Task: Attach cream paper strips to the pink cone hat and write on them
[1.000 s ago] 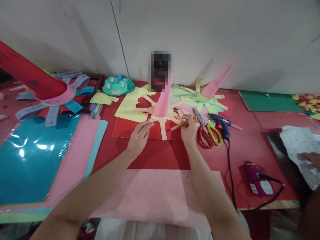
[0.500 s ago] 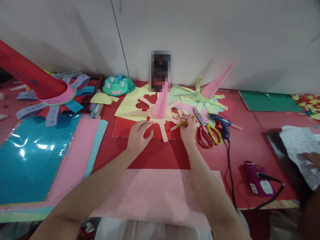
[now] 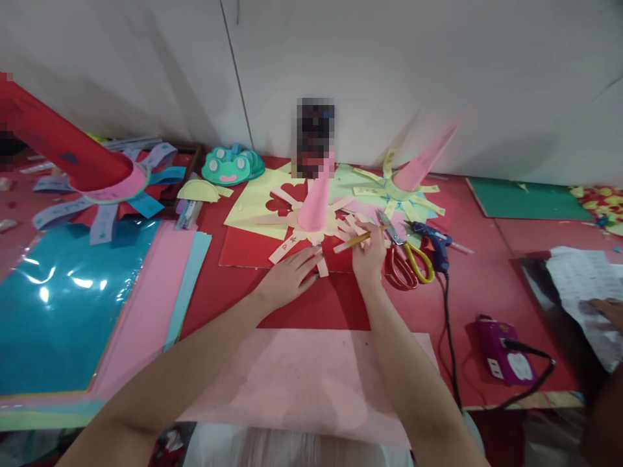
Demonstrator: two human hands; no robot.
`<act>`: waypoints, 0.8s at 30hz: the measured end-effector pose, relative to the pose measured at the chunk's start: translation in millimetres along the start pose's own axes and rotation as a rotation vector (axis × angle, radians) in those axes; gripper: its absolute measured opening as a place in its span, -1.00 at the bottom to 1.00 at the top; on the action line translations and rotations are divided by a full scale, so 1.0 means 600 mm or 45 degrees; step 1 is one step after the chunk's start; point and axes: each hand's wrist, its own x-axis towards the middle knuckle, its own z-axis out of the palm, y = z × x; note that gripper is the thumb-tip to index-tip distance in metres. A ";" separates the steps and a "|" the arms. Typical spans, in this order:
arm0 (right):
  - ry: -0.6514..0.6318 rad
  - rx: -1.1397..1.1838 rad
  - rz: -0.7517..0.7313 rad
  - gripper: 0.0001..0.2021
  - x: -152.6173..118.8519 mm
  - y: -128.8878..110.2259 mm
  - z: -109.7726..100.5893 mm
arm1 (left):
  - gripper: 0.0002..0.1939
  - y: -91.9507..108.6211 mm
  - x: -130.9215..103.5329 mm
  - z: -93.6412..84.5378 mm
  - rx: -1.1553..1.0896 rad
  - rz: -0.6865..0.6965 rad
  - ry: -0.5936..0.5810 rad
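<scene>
A pink paper cone (image 3: pixel 314 207) stands on a pale peach base with strips spread out around it like rays. One strip (image 3: pixel 285 246) at its front left bears handwritten marks. My left hand (image 3: pixel 291 277) lies palm down with fingers stretched out, the tips on the front strip (image 3: pixel 322 266). My right hand (image 3: pixel 368 256) is closed around a yellowish pen (image 3: pixel 357 240), which slants across the fingers beside the strips at the right. Red-and-yellow-handled scissors (image 3: pixel 409 256) lie just right of this hand. Under the cone are yellow and red sheets.
A blue glue gun (image 3: pixel 435 246) with a cord lies right of the scissors, near a purple power box (image 3: pixel 506 353). Another pink cone (image 3: pixel 423 162) with yellow strips stands behind. Green frog cutouts (image 3: pixel 231 167), a red tube (image 3: pixel 97 155) and blue sheets (image 3: pixel 73 305) are leftward. Another person's hand (image 3: pixel 606 308) is far right.
My left hand has moved right and toward me, from the front-left strip onto the front one, uncovering the handwritten strip. My right hand stays nearly in place with the pen.
</scene>
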 end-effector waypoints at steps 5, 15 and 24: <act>-0.077 0.327 -0.084 -0.72 -0.015 -0.026 0.007 | -0.59 -0.006 0.000 0.018 -0.004 0.007 -0.142; -0.232 0.337 0.140 -0.67 -0.009 -0.060 0.006 | -0.63 -0.005 0.004 0.017 0.000 0.013 -0.123; -0.172 0.633 0.322 -0.70 -0.011 -0.047 0.045 | -0.61 0.000 0.003 0.010 -0.004 -0.016 -0.160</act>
